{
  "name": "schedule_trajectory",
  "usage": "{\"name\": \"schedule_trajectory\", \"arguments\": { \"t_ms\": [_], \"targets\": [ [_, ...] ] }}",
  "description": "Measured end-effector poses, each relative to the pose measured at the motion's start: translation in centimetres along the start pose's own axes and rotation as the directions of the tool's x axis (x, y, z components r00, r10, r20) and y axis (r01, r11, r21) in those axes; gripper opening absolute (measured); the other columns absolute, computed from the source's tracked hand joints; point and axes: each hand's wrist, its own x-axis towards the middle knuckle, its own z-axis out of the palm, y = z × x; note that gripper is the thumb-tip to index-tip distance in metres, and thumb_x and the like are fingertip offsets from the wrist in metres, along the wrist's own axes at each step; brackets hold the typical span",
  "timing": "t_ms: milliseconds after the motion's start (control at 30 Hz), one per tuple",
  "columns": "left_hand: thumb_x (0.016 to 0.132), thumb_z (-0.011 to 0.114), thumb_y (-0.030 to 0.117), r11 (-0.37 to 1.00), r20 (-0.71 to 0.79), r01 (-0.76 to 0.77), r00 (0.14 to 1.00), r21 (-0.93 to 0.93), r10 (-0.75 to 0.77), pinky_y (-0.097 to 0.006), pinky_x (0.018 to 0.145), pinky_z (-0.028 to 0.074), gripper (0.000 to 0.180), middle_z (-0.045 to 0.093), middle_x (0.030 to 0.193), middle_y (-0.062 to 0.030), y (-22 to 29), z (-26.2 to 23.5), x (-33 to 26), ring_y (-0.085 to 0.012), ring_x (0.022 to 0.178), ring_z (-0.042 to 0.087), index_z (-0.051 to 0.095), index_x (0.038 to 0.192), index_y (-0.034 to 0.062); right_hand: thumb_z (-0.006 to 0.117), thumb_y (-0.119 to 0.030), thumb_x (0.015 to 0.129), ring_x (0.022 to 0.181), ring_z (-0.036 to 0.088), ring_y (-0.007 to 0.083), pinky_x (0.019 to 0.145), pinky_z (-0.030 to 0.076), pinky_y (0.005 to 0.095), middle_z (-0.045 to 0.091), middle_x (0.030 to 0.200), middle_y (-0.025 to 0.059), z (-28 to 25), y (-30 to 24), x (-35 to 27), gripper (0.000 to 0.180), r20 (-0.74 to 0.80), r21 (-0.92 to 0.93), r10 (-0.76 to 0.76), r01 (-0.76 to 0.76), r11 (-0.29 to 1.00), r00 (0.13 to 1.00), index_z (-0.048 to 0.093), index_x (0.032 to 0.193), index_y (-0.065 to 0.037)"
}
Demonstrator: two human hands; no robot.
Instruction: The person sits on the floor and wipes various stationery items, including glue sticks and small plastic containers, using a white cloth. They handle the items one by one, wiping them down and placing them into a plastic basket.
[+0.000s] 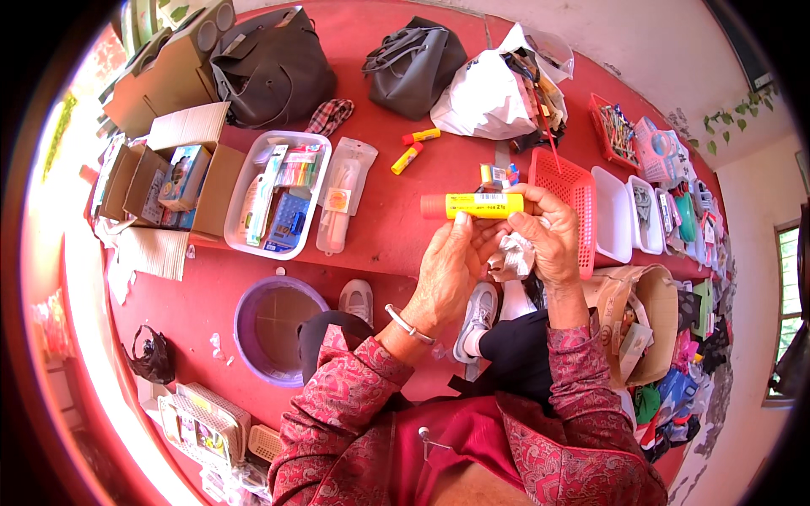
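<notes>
A yellow glue stick (483, 205) with an orange-red cap lies level between my hands, above the red table's near edge. My left hand (440, 274) supports it from below, with the thumb against its side near the cap. Around the other end are the fingers of my right hand (553, 244), which also keeps a crumpled whitish tissue or cloth (513, 258) in the palm. Two similar yellow-and-red glue sticks (407, 158) lie farther off on the table. Just behind the held one is a small colourful packet (498, 174), partly covered.
Left on the table are a white tray (318, 181) of stationery, a clear plastic case (353, 156) and an open carton (221, 190). Dark bags (274, 72) stand behind. A red basket (561, 173) and white trays (609, 211) are at right; a purple basin (245, 316) sits below.
</notes>
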Motion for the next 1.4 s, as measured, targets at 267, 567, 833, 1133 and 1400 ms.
{"name": "schedule_trajectory", "arguments": {
  "t_ms": [267, 567, 833, 1133, 1400],
  "targets": [
    [0.094, 0.033, 0.025, 1.000, -0.036, 0.020, 0.999, 0.024, -0.019, -0.036, 0.097, 0.035, 0.036, 0.049, 0.115, -0.0147, -0.09, -0.18, 0.11, -0.0224, 0.108, 0.048, 0.043, 0.114, -0.0032, 0.058, -0.003, 0.080, 0.070, 0.057, 0.0076, 0.063, 0.048, 0.0195, 0.061, 0.082, 0.0073, 0.05, -0.09, -0.09, 0.024, -0.011, -0.018, 0.004, -0.004, 1.000, 1.000, 0.054, 0.103, 0.004],
    [0.094, 0.033, 0.024, 1.000, -0.035, 0.011, 0.999, 0.014, -0.011, -0.036, 0.097, 0.036, 0.035, 0.049, 0.115, -0.0143, -0.07, -0.24, 0.04, -0.0220, 0.109, 0.048, 0.043, 0.114, -0.0034, 0.058, -0.003, 0.080, 0.069, 0.057, 0.0076, 0.063, 0.048, 0.0195, 0.061, 0.081, 0.0068, 0.08, -0.12, -0.04, 0.025, 0.006, -0.017, -0.004, 0.004, 1.000, 1.000, 0.054, 0.103, 0.004],
    [0.094, 0.033, 0.025, 0.999, -0.062, 0.015, 0.998, 0.035, -0.013, -0.035, 0.096, 0.037, 0.035, 0.050, 0.114, -0.0137, 0.06, 0.02, 0.02, -0.0215, 0.108, 0.048, 0.043, 0.113, -0.0029, 0.058, -0.004, 0.080, 0.069, 0.057, 0.0074, 0.063, 0.047, 0.0193, 0.060, 0.080, 0.0061, -0.19, 0.32, 0.04, 0.025, 0.009, -0.019, 0.005, -0.005, 1.000, 1.000, 0.054, 0.103, 0.004],
    [0.094, 0.033, 0.025, 0.999, -0.059, 0.009, 0.998, 0.042, -0.007, -0.034, 0.095, 0.038, 0.035, 0.051, 0.113, -0.0129, -0.13, -0.34, 0.14, -0.0208, 0.106, 0.049, 0.044, 0.113, -0.0023, 0.058, -0.004, 0.080, 0.070, 0.057, 0.0079, 0.064, 0.048, 0.0199, 0.060, 0.081, 0.0065, -0.05, 0.33, 0.02, 0.025, 0.010, -0.010, 0.006, -0.006, 1.000, 1.000, 0.054, 0.104, 0.004],
    [0.094, 0.033, 0.026, 0.999, -0.079, 0.019, 0.997, 0.046, -0.015, -0.034, 0.095, 0.038, 0.035, 0.051, 0.113, -0.0131, -0.07, -0.38, 0.10, -0.0208, 0.106, 0.049, 0.044, 0.113, -0.0025, 0.059, -0.005, 0.080, 0.071, 0.057, 0.0083, 0.065, 0.048, 0.0205, 0.060, 0.082, 0.0069, -0.03, 0.31, 0.02, 0.026, 0.012, -0.022, 0.029, -0.029, 0.999, 1.000, 0.054, 0.104, 0.004]
  ]
}}
